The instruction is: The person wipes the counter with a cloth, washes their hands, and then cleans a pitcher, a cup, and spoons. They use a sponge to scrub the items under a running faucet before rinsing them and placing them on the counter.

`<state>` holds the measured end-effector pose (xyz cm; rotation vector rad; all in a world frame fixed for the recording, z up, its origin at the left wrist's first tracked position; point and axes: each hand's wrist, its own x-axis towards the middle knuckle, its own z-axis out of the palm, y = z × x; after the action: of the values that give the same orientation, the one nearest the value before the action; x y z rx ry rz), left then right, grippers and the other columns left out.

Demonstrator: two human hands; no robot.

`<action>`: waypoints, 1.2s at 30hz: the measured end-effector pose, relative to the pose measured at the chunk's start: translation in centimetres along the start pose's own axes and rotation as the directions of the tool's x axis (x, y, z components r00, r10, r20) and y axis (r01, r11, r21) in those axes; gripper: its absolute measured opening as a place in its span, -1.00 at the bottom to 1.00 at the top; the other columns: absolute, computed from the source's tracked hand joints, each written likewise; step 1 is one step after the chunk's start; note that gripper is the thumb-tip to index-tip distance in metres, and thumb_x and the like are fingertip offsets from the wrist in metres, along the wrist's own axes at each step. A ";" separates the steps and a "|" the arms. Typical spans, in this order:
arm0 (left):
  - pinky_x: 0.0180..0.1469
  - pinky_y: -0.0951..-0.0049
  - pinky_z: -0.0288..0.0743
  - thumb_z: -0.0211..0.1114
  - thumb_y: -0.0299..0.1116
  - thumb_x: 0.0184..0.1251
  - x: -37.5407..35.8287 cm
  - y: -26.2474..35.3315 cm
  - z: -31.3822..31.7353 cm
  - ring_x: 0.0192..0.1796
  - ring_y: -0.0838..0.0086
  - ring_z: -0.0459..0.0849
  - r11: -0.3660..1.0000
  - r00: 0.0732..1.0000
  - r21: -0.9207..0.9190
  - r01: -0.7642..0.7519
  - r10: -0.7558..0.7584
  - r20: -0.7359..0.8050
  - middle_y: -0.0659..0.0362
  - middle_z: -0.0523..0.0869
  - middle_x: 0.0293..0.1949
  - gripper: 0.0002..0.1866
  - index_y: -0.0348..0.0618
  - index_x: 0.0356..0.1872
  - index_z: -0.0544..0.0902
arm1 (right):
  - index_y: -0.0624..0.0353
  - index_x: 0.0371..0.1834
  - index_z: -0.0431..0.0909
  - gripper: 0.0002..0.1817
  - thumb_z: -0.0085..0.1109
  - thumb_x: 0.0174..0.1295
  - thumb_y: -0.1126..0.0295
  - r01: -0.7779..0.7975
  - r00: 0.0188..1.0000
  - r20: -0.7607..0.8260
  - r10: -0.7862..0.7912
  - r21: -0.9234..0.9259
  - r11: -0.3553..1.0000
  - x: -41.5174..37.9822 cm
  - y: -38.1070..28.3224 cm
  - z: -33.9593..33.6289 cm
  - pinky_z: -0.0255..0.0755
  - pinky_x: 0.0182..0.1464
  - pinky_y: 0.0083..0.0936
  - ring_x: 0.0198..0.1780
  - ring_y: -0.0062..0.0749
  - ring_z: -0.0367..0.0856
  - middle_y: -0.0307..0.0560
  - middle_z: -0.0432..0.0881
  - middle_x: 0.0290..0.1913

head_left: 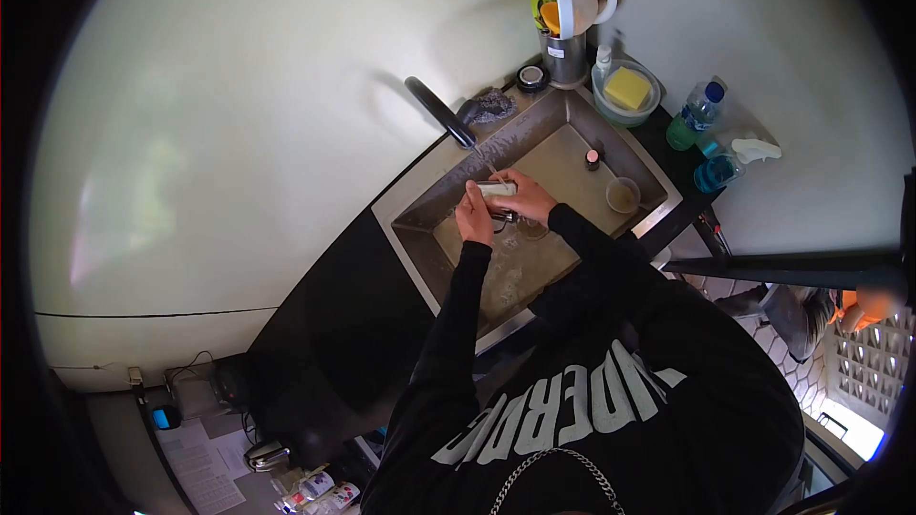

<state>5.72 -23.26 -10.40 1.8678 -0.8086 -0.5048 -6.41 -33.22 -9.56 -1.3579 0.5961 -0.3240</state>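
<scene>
Under the running black faucet [439,112], both my hands hold a small object [497,189] with a pale, whitish face and a dark, shiny underside. I cannot make out its kind. My left hand [473,216] closes on its left end, and my right hand [529,198] grips it from the right. Below them is the metal sink [563,160], with shallow water in its bottom. A small dark bottle with a pink top [593,159] and a round clear cup [623,195] of cloudy liquid are to the right in the basin.
Behind the sink are a scouring pad [493,106] and a metal utensil holder [564,59]. To the right stand a bowl with a yellow sponge [627,89], a green-liquid bottle [694,116] and a blue spray bottle [718,173]. Another person's shoe [800,322] shows at lower right.
</scene>
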 end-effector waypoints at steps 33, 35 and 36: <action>0.19 0.07 0.61 0.05 -0.17 0.55 -2.2 -4.9 4.1 0.06 0.25 0.70 -0.176 0.708 -0.777 0.605 -0.327 0.626 0.08 0.71 0.00 -0.66 -0.17 0.12 0.54 | 0.17 0.46 0.21 -0.38 0.18 0.38 0.30 0.324 0.928 -0.168 -0.332 -0.070 0.943 -3.0 -1.0 2.2 0.30 0.38 -0.38 0.41 -0.31 0.36 0.03 0.38 0.40; 0.19 0.05 0.60 0.07 -0.22 0.54 -2.1 -7.7 4.1 0.08 0.21 0.69 -0.243 0.667 -0.668 0.703 -0.102 0.738 0.04 0.69 0.02 -0.70 -0.19 0.08 0.56 | 0.21 0.37 0.32 -0.48 0.07 0.45 0.18 0.232 0.928 -0.218 -0.302 -0.295 0.927 -3.1 -2.1 1.9 0.42 0.26 -0.32 0.29 -0.24 0.51 0.03 0.52 0.28; 0.15 0.05 0.62 0.06 -0.23 0.53 -2.7 -5.0 4.3 0.05 0.16 0.68 -0.233 0.651 -0.689 0.686 -0.226 0.725 0.00 0.68 0.01 -0.71 -0.20 0.05 0.57 | 0.20 0.30 0.40 -0.45 -0.03 0.45 0.01 0.162 0.913 -0.328 -0.243 -0.256 0.953 -2.9 -2.1 1.2 0.43 0.23 -0.29 0.18 -0.17 0.58 0.04 0.61 0.09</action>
<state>2.59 -22.64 -16.73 0.4716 0.3473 -1.5065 -7.76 -31.07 -6.81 -1.5983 0.8120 -0.7021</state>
